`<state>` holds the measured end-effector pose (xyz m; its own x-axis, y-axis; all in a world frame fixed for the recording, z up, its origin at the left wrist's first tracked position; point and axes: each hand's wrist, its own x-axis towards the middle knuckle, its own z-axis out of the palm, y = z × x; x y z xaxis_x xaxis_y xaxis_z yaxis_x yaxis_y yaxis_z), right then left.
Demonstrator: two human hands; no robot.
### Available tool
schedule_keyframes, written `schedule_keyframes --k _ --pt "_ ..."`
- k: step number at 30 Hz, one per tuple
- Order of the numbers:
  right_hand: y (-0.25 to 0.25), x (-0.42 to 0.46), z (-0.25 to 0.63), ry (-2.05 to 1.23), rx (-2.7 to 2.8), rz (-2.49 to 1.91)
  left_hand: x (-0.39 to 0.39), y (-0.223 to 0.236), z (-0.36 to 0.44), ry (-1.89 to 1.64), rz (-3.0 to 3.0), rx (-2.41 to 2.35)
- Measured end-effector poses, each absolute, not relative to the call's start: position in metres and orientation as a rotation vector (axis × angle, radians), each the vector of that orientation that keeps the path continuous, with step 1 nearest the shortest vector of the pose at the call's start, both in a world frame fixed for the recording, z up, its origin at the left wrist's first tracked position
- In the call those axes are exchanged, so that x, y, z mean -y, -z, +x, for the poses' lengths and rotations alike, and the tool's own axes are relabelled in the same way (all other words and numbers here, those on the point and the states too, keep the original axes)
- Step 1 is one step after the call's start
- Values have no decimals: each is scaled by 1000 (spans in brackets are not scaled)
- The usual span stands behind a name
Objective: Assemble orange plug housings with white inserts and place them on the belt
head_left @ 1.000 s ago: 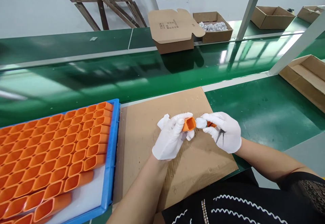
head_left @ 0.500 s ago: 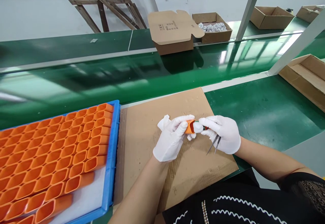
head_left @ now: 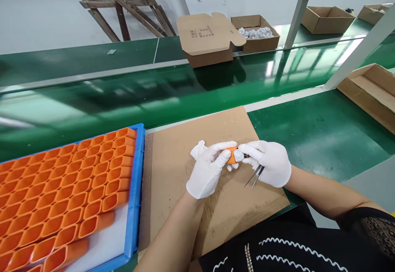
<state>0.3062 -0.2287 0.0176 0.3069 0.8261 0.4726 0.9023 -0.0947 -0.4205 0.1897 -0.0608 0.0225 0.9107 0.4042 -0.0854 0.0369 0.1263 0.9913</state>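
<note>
One orange sleeve [head_left: 231, 155] was held in the left hand [head_left: 203, 173], gloved fingers clamped around its sides, above the cardboard sheet [head_left: 222, 126]. Right hand [head_left: 274, 163]: thumb and fingers were pinched together on a white piece [head_left: 238, 156] with a small dark part behind it; tweezers [head_left: 255, 176] were tucked in the same hand, tips pointing down.

Progress: the white piece was at the sleeve's mouth, with part of it and the dark part outside, so insertion looked incomplete. How deep it sat could not be told with fair confidence, as fingers hid the join.

Many orange sleeves [head_left: 123, 197] lay in rows in the blue tray [head_left: 134, 206], mouths visible and apparently hollow. Further white pieces [head_left: 256, 33] lay in an open box [head_left: 261, 45] across the bench.
</note>
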Motion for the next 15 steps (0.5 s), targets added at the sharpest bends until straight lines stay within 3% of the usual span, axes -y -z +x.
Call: schedule_keyframes --k 15 --pt "-28 232 292 478 1517 -2049 77 -14 194 -366 1288 -403"
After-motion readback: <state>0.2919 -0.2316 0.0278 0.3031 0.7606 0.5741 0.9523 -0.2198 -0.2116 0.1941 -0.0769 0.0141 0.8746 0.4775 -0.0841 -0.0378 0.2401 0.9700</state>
